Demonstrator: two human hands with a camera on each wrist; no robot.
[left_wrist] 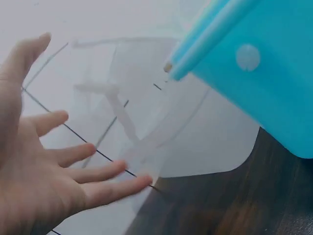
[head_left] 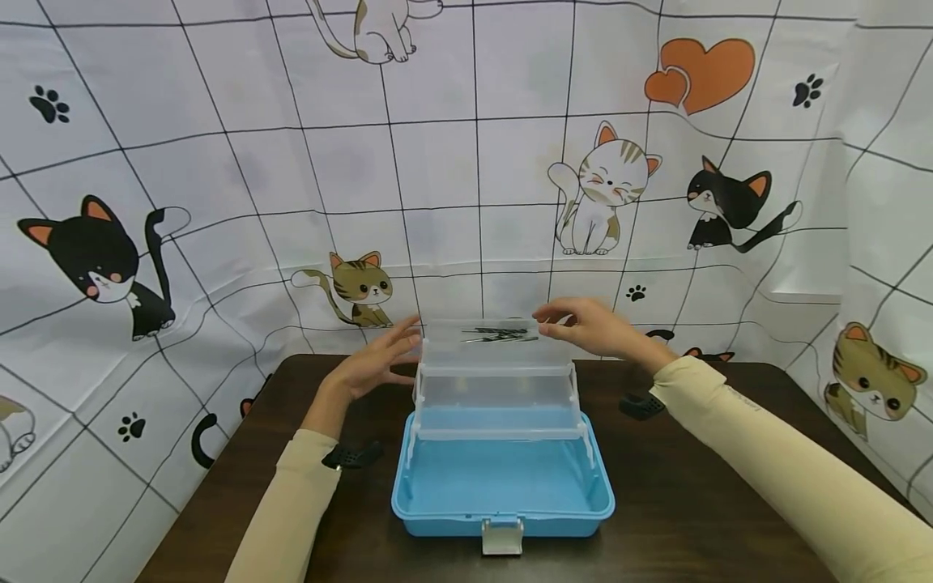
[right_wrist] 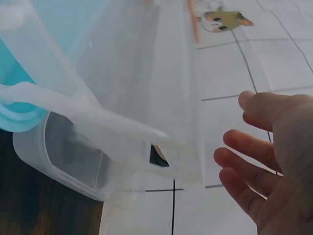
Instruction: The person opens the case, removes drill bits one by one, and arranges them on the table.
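Note:
A light blue storage box (head_left: 503, 478) stands on the table with its translucent folding trays (head_left: 499, 401) raised at the back. Several thin dark pieces (head_left: 503, 334), too small to identify, lie in the top tray. To the left of that tray is my left hand (head_left: 375, 360), fingers spread and holding nothing. In the left wrist view a gap appears between its fingertips and the clear plastic. My right hand (head_left: 592, 324) is at the tray's right end with loosely bent fingers. The right wrist view shows it apart from the tray wall (right_wrist: 171, 88), with nothing in it.
The box's front carries a whitish latch (head_left: 502, 537). Beneath it is a dark brown wooden table (head_left: 700, 486). A white cloth (head_left: 437, 162) with grid lines and cartoon cats hangs behind and at both sides. Each wrist wears a black strap (head_left: 353, 455).

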